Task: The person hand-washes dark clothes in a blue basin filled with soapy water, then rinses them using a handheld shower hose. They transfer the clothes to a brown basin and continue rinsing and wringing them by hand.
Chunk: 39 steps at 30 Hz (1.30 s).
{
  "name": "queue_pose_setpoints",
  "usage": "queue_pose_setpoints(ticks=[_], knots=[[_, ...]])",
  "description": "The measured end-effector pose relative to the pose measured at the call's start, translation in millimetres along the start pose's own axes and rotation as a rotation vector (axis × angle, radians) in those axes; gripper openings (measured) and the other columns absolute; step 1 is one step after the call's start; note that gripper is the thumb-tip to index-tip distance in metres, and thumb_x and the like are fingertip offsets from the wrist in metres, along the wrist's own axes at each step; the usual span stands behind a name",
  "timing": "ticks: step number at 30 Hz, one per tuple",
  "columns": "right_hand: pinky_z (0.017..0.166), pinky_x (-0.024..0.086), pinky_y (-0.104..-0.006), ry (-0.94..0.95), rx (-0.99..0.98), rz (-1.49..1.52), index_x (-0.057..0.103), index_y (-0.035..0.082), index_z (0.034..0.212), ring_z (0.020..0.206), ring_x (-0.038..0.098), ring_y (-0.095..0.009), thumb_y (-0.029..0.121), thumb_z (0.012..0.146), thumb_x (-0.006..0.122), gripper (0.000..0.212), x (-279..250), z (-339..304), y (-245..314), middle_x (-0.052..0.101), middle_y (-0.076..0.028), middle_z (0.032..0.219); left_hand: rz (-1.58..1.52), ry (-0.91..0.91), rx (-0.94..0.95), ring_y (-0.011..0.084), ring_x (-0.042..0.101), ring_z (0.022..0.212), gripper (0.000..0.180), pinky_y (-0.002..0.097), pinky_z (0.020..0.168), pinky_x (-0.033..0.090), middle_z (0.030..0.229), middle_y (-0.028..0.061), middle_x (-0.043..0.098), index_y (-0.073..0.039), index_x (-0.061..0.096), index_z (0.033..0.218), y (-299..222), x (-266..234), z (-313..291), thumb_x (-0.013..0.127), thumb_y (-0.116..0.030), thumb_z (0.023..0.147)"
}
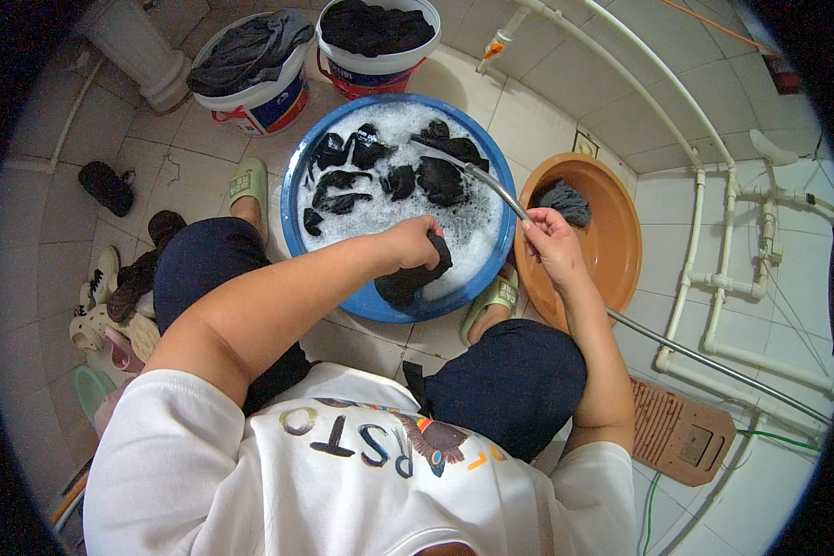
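Note:
My left hand (408, 244) is closed on a wet black cloth (403, 285) at the near rim of a blue basin (294, 199). In my right hand (553, 245) is a flexible metal hose (497, 186), pinched between thumb and fingers. Its far end reaches over the basin, where it is hard to tell apart from the dark cloth. White suds (389, 208) cover the water, and several black clothes (440, 181) poke up through them. Beside the basin on the right, an orange-brown tub (621, 243) holds a dark grey cloth (563, 201).
Two white buckets stand behind the basin, filled with grey clothes (255, 51) and black clothes (377, 28). Several shoes (107, 278) lie at the left. White pipes (698, 241) run along the right wall. A brown washboard (681, 435) lies on the right.

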State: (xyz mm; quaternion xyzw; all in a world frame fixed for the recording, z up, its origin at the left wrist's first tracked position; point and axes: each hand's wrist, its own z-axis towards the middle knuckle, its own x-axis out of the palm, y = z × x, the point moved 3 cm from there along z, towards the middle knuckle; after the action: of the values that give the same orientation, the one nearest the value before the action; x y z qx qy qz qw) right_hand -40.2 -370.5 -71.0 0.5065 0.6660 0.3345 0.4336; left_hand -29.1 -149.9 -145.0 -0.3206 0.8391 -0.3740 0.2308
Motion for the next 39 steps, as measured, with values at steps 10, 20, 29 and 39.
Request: queue_pose_setpoints(ticks=[10, 20, 29, 39], knots=[[0.049, 0.037, -0.0191, 0.006, 0.017, -0.014, 0.049, 0.002, 0.094, 0.056, 0.045, -0.006, 0.016, 0.080, 0.056, 0.021, 1.4, -4.0, 5.3, 0.051, 0.001, 0.067, 0.018, 0.015, -0.020, 0.0213, 0.053, 0.074, 0.050, 0.0325, 0.064, 0.044, 0.082, 0.0077, 0.056, -0.009, 0.051, 0.096, -0.5, 0.9, 0.8, 0.067, -0.002, 0.049], [0.047, 0.037, -0.0185, -0.002, 0.031, 0.014, 0.049, 0.002, 0.094, 0.054, 0.044, -0.006, 0.016, 0.080, 0.055, 0.020, 0.8, -6.7, 7.6, 0.050, 0.001, 0.067, -0.034, 0.033, -0.002, 0.0202, 0.053, 0.070, 0.047, 0.0323, 0.060, 0.043, 0.079, 0.0064, 0.055, -0.009, 0.051, 0.093, 2.7, 4.8, 4.6, 0.066, -0.001, 0.048], [0.047, 0.036, -0.0181, 0.002, 0.041, 0.040, 0.048, 0.003, 0.094, 0.054, 0.044, -0.006, 0.016, 0.080, 0.056, 0.020, 0.4, -6.2, 5.2, 0.050, 0.000, 0.067, -0.030, 0.015, -0.005, 0.0200, 0.053, 0.070, 0.046, 0.0318, 0.061, 0.044, 0.078, 0.0062, 0.056, -0.009, 0.052, 0.091, 5.9, 5.8, 5.2, 0.064, -0.001, 0.048], [0.045, 0.036, -0.0179, -0.001, 0.071, 0.079, 0.048, 0.003, 0.096, 0.051, 0.044, -0.006, 0.014, 0.080, 0.056, 0.021, 0.6, -5.5, 3.9, 0.051, 0.000, 0.067, -0.001, 0.008, -0.015, 0.0198, 0.054, 0.071, 0.044, 0.0320, 0.061, 0.045, 0.078, 0.0061, 0.056, -0.009, 0.052, 0.090, 3.3, 6.4, 4.3, 0.064, 0.000, 0.048]])
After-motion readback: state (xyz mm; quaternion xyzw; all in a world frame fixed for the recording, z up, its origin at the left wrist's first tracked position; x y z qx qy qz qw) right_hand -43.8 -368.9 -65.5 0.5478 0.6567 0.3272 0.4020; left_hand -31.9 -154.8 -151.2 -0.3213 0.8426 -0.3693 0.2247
